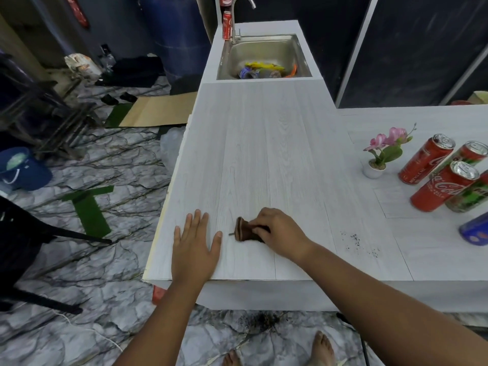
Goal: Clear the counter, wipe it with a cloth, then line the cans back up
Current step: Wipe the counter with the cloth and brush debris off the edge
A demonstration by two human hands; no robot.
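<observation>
My right hand [277, 231] grips a small dark brown cloth [244, 230] and holds it down on the white counter [264, 154] near its front edge. To the left of the cloth, my left hand [194, 247] lies flat on the counter with its fingers straight and holds nothing. Several cans stand grouped at the far right: a red cola can [426, 158], a second red can [443, 186], green-and-red cans [472, 154] and a blue can [475, 231] at the frame edge. One more red can [226, 25] stands beside the tap.
A steel sink [264, 52] at the counter's far end holds colourful wrappers. A small potted pink flower [380, 157] stands left of the cans. Dark specks [356, 243] lie on the counter to the right of my right hand. The counter's left edge drops to a cluttered floor.
</observation>
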